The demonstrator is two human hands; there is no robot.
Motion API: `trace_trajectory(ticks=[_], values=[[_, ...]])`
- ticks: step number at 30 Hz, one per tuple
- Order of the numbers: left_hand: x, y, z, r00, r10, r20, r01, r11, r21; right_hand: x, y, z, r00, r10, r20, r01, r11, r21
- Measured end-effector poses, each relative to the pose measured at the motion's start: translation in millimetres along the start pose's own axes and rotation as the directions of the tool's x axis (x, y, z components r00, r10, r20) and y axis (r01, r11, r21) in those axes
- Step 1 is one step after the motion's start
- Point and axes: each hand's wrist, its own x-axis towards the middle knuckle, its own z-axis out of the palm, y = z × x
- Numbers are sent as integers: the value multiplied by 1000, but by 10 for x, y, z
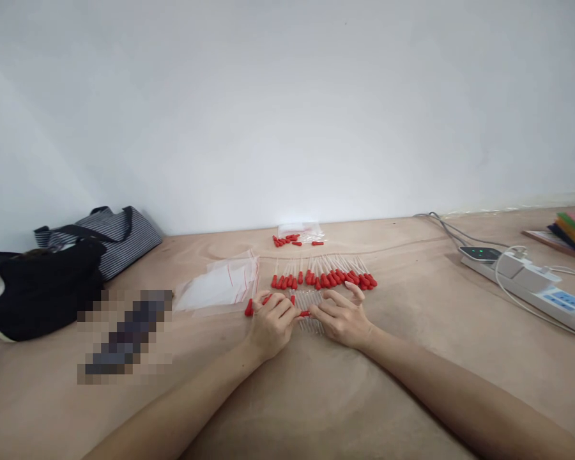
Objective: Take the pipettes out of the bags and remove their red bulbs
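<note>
Red rubber bulbs cap the glass droppers (323, 279) lined up on our wooden table (412, 358) in the head view. Our left hand (271, 322) and right hand (342, 317) meet just before that row, fingertips pinching one dropper (305, 313) between them. Clear zip bags (218, 287) lie just left; a power strip (531, 281) sits well right.

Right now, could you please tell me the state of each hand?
Left hand: closed on red-capped droppers.
Right hand: fingers curled by one red cap; grip cannot be told.
</note>
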Motion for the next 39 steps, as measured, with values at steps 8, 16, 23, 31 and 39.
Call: trace_trajectory(ticks=[8,16,23,31,39], values=[[-53,1,-55,996,80,-31,-80,997,17,16,-18,-36,999,-38,30,37,999,25],[-40,21,-94,995,89,-44,-88,996,34,17,-2,-51,996,-32,89,26,997,67],[-57,-3,-98,992,111,-54,-108,993,42,43,41,-87,995,-78,61,73,993,89],[6,-24,-137,990,78,-114,-71,996,62,43,81,-101,995,-77,61,74,996,46],[3,-13,-62,994,88,-64,-85,995,50,8,33,-54,998,-38,46,36,998,42]])
